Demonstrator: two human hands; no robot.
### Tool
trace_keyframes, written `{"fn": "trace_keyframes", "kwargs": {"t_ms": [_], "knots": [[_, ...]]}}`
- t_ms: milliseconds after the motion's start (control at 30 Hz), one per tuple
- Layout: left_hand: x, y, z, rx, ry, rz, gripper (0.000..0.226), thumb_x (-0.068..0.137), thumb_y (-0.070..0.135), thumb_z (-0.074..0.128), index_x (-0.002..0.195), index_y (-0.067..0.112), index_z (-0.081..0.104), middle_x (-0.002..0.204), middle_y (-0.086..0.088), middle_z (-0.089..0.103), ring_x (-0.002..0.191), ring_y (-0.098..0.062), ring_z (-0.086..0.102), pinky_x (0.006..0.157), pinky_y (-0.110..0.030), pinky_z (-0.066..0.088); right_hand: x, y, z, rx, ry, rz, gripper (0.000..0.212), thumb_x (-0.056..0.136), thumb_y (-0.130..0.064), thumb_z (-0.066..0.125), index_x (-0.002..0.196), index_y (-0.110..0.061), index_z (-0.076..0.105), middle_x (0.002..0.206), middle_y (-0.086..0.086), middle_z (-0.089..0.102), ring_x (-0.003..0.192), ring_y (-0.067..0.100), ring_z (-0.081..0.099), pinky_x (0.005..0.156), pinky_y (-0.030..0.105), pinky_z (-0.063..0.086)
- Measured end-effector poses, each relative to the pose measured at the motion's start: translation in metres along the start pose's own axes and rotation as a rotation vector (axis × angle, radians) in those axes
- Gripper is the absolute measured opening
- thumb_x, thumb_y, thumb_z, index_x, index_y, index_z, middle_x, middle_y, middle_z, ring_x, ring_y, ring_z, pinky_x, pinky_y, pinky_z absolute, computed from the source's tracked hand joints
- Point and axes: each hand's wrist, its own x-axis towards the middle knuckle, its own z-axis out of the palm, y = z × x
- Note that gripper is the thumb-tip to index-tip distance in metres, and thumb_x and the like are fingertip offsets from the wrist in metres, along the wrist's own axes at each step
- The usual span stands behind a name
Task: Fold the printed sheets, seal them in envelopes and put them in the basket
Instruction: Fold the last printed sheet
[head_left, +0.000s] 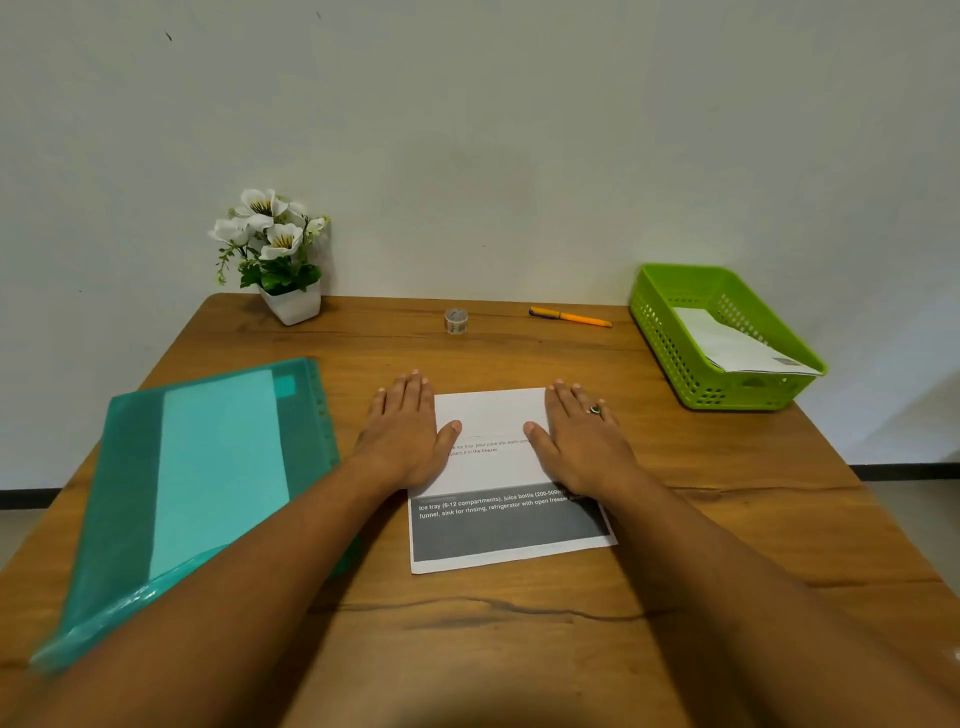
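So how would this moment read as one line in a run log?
step: pressing sheet | left hand: flat on printed sheet | right hand: flat on printed sheet | basket: white envelope inside

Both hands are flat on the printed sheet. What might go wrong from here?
1. The left hand and right hand press only the printed sheet's far part. Its near, dark-banded end is free and sits askew, so the crease may come out crooked.
2. The left forearm crosses the green folder at the table's left edge; pulling back might drag it off.
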Motion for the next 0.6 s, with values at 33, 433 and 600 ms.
{"fn": "trace_keyframes", "kwargs": {"t_ms": [33, 433, 600], "knots": [[0.0, 0.001, 0.0, -0.002, -0.001, -0.004, 0.079, 0.104, 0.061, 0.011, 0.162, 0.011, -0.009, 0.17, -0.012, -0.014, 0.157, -0.028, -0.014, 0.127, -0.05, -0.004, 0.002, -0.005, -0.001, -0.02, 0.006, 0.018, 0.077, 0.107, -0.057, 0.016, 0.165, -0.008, 0.005, 0.174, 0.01, 0.002, 0.16, 0.027, -0.001, 0.129, 0.051, 0.002], [-0.001, 0.002, -0.001, 0.018, -0.012, 0.02, 0.071, 0.103, 0.063, 0.009, 0.162, 0.029, -0.011, 0.17, -0.013, -0.015, 0.156, -0.032, -0.017, 0.126, -0.053, -0.005, 0.011, -0.014, -0.008, -0.038, -0.036, -0.162, 0.076, 0.107, -0.059, 0.018, 0.166, -0.012, 0.004, 0.174, 0.005, -0.001, 0.16, 0.025, -0.001, 0.129, 0.048, 0.005], [0.0, 0.004, -0.005, 0.035, -0.023, 0.013, 0.076, 0.103, 0.063, 0.013, 0.163, 0.02, -0.005, 0.171, -0.012, -0.01, 0.157, -0.033, -0.01, 0.127, -0.055, 0.001, 0.011, 0.021, -0.014, -0.042, -0.076, -0.069, 0.078, 0.106, -0.062, 0.018, 0.166, -0.015, 0.002, 0.174, 0.003, -0.003, 0.16, 0.023, -0.002, 0.129, 0.05, 0.006]]}}
